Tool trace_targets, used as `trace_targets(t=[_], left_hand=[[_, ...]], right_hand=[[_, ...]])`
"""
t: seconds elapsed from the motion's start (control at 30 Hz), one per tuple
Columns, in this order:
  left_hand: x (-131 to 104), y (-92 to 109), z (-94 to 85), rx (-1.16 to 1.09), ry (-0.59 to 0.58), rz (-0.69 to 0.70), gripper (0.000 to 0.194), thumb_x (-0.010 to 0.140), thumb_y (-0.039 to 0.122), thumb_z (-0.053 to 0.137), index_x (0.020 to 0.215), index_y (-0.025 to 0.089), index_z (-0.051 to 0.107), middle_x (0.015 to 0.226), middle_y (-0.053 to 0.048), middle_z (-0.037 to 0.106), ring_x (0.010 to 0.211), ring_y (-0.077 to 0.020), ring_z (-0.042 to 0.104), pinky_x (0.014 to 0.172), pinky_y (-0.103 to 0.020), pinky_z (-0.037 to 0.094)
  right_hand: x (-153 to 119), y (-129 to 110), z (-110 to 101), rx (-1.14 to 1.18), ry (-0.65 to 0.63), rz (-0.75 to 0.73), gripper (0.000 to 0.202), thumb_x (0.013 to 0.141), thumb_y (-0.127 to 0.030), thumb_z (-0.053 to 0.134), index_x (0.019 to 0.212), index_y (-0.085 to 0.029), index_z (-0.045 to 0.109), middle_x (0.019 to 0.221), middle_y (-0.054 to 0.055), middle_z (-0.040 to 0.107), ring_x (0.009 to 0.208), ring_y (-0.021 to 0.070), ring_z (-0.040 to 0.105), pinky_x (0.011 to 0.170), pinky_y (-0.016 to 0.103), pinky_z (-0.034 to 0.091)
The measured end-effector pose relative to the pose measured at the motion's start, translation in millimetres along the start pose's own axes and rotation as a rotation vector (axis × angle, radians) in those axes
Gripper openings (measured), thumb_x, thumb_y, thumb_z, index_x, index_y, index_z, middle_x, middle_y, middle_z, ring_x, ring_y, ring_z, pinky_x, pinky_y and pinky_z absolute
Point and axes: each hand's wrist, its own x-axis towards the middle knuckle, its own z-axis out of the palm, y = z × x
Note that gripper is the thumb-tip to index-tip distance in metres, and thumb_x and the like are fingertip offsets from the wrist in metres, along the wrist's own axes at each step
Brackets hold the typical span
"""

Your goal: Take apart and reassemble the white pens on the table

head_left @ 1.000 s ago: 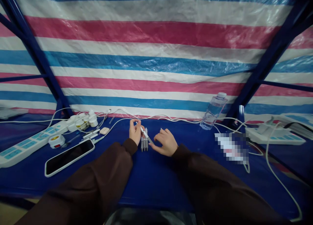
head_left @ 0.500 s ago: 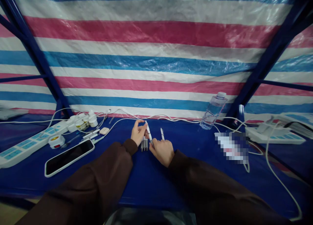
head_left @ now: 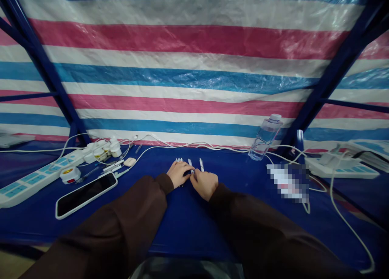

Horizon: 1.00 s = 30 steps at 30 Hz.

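A white pen (head_left: pixel 190 164) is between my two hands, its upper end showing and its lower part hidden by fingers. My left hand (head_left: pixel 179 174) lies over a row of several pens (head_left: pixel 179 160), whose ends stick out above and below it; its fingertips close on the white pen from the left. My right hand (head_left: pixel 206 184) is curled, with thumb and forefinger gripping the same pen from the right. Another white pen (head_left: pixel 201 163) lies just beyond my right hand's knuckles, its lower end hidden.
On the blue table (head_left: pixel 182 230), a phone (head_left: pixel 86 196), power strip (head_left: pixel 36 177), plug adapter (head_left: pixel 70 175) and cables are at left. A clear bottle (head_left: pixel 265 138) stands back right, near a blurred-out packet (head_left: pixel 287 182) and another power strip (head_left: pixel 343 167). Striped sheeting (head_left: pixel 194 80) hangs behind.
The pen has come down from a raised, tilted hold onto the table beside the row. My left hand has lowered over the row, and my right hand has shifted slightly away from me.
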Motion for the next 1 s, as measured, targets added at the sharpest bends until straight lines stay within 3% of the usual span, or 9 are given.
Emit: trace_targets(t=[0.17,0.27,0.43,0.7,0.9,1.0], left_hand=[[-1,-2,0.9,0.036,-0.017,0.020,0.031,0.082,0.026,0.046,0.111,0.030,0.057,0.102,-0.004,0.060,0.099,-0.0204,0.051,0.082,-0.035,0.034],[-2,-1,1.3,0.052,-0.017,0.017,0.033,0.083,0.023,0.043,0.112,0.031,0.057,0.111,-0.004,0.057,0.104,-0.0210,0.049,0.085,-0.036,0.033],[-2,2,4.4,0.057,-0.035,0.011,0.031,0.087,0.031,0.037,0.111,0.029,0.056,0.129,-0.005,0.048,0.115,-0.0235,0.044,0.092,-0.043,0.029],[-2,4,5.0,-0.033,-0.087,-0.007,0.040,0.086,0.043,0.037,0.121,0.026,0.045,0.135,-0.009,0.041,0.120,-0.0245,0.041,0.097,-0.048,0.023],[2,1,8.1,-0.111,-0.026,-0.063,0.041,0.089,0.035,0.030,0.127,0.021,0.038,0.121,-0.011,0.055,0.109,-0.0228,0.051,0.095,-0.044,0.029],[2,-3,10.3,-0.087,-0.035,-0.053,0.039,0.086,0.029,0.035,0.123,0.019,0.042,0.123,-0.011,0.054,0.110,-0.0219,0.051,0.097,-0.042,0.028]], right_hand=[[5,6,-2,0.016,0.046,0.072,0.026,0.088,-0.029,0.033,0.105,-0.019,0.050,0.094,0.009,0.061,0.070,0.0172,0.063,0.056,0.024,0.037],[9,12,-3,-0.016,-0.006,0.117,0.029,0.087,-0.027,0.033,0.109,-0.017,0.049,0.105,0.013,0.055,0.074,0.0180,0.064,0.057,0.026,0.039],[14,19,0,0.050,-0.141,0.156,0.033,0.085,-0.025,0.036,0.113,-0.017,0.050,0.101,0.011,0.058,0.079,0.0221,0.064,0.063,0.029,0.040],[18,23,13,0.170,-0.102,0.081,0.033,0.086,-0.029,0.034,0.115,-0.025,0.050,0.097,0.006,0.063,0.082,0.0191,0.062,0.066,0.026,0.039],[17,21,8,0.217,-0.092,0.062,0.032,0.086,-0.028,0.035,0.111,-0.025,0.055,0.092,0.005,0.066,0.081,0.0186,0.062,0.062,0.025,0.036],[18,21,7,0.253,-0.112,0.088,0.032,0.086,-0.030,0.037,0.112,-0.026,0.056,0.088,0.003,0.067,0.078,0.0172,0.062,0.060,0.024,0.036]])
